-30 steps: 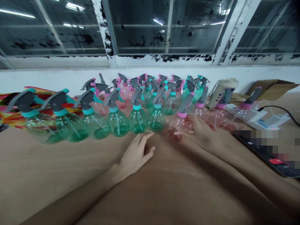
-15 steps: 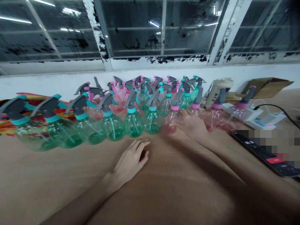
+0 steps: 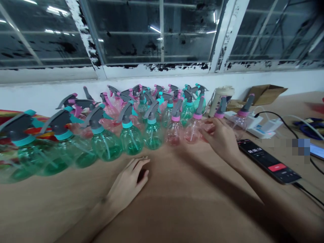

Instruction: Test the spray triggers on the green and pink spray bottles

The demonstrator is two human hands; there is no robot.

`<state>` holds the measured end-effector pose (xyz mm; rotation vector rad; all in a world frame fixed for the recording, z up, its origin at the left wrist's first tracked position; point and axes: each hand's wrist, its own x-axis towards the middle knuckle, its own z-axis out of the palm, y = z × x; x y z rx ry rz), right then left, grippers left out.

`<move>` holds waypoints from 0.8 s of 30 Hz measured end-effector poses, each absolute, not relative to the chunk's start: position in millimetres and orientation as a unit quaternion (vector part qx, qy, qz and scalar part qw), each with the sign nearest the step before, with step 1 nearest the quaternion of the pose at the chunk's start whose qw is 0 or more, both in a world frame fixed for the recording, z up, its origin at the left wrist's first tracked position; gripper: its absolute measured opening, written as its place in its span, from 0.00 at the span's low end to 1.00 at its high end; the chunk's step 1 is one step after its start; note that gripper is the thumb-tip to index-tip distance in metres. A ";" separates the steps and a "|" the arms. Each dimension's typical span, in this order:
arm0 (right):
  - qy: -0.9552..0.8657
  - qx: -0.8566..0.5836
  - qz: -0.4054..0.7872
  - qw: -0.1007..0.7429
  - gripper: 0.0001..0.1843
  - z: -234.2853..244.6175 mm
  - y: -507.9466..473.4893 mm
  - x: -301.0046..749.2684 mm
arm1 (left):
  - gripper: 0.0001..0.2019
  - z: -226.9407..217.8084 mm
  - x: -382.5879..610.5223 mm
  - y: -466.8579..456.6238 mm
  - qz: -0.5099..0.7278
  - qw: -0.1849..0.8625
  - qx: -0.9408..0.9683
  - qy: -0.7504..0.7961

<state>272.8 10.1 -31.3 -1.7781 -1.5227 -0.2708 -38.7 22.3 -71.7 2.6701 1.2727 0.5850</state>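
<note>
By the right hand (image 3: 222, 138), a pink spray bottle (image 3: 219, 115) is partly covered; whether it is gripped cannot be told. It is stood upright on the tabletop (image 3: 167, 192), long axis vertical, between similar bottles (image 3: 192, 131). The left hand (image 3: 129, 180), loosely half-curled, is placed nearer, before green spray bottles (image 3: 107, 148).
</note>
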 end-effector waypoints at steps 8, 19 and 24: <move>-0.584 -0.730 -0.063 0.349 0.36 -43.9 36.2 279.0 | 0.12 -69.4 -38.8 23.4 0.212 0.066 0.876 0.428; -0.598 -0.749 -0.055 0.279 0.29 -39.6 7.4 282.9 | 0.11 -67.4 -39.3 23.5 0.226 0.073 0.873 0.426; -0.618 -0.736 -0.050 0.272 0.33 -32.7 -31.3 258.4 | 0.13 -60.2 -37.7 15.1 0.211 0.147 0.852 0.456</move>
